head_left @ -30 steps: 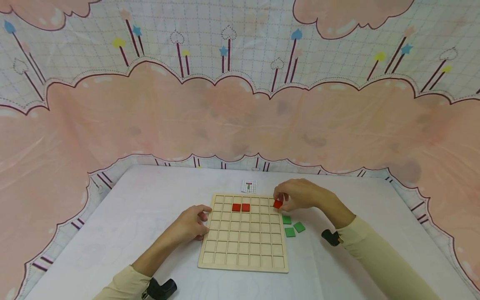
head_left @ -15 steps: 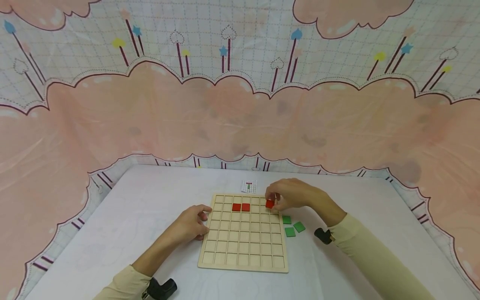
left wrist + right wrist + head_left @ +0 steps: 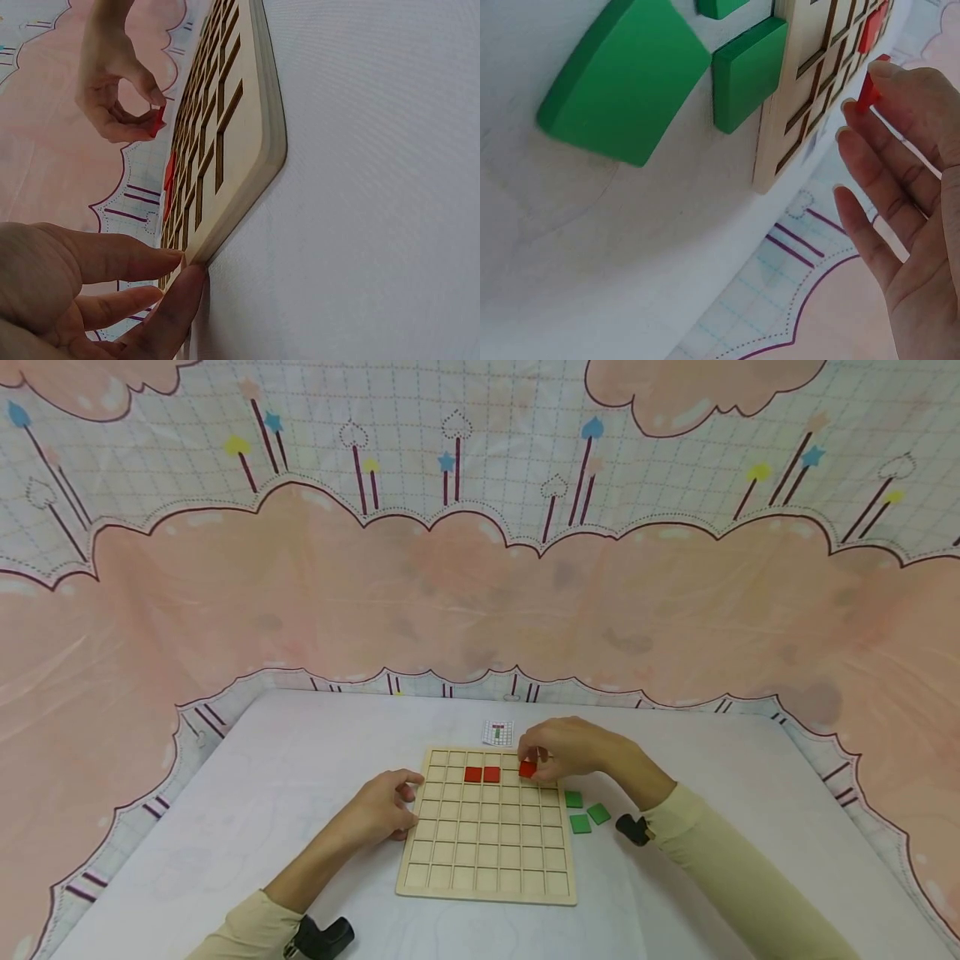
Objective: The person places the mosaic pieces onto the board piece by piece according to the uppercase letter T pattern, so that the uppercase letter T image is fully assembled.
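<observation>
Hands [image 3: 375,810] [image 3: 570,747] touch board [image 3: 487,833], red tile [image 3: 527,770]; card [image 3: 498,733] possibly shows "T".

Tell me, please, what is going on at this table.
A person's right hand pinches a red tile above the wooden grid board. The left hand touches the board's left edge. Two red tiles sit side by side on the board, and three green tiles lie on the table to its right. A small patterned card lies beyond the board.
</observation>
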### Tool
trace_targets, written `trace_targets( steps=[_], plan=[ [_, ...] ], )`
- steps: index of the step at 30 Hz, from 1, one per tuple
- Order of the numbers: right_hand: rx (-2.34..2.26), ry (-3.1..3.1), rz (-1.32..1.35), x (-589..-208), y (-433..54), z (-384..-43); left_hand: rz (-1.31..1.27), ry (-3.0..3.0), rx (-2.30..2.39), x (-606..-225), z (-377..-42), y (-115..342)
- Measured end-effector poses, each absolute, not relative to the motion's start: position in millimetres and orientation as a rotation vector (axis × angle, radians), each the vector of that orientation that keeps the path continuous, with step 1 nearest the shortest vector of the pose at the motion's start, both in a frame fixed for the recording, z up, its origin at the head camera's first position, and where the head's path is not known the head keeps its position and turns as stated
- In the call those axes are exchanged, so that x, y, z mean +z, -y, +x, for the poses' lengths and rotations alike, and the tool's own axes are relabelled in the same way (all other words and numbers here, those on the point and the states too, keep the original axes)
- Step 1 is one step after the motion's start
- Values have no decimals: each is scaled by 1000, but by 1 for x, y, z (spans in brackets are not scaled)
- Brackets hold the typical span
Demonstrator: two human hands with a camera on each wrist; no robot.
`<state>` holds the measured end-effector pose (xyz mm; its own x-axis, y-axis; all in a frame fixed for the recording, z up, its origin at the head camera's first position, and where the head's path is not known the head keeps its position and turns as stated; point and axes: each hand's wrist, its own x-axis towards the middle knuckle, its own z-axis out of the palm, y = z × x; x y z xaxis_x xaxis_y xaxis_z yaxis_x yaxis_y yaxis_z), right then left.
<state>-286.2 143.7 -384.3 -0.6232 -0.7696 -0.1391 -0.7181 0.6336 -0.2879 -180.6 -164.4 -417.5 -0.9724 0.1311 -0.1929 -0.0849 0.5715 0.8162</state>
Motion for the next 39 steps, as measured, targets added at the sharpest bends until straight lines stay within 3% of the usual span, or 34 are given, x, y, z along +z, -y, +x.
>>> trace_targets(
  steps=[39],
  plan=[
    [-139,-2592,-1263,-393,-115,-288,45,-2575,1362,-417,-179,164]
  ],
)
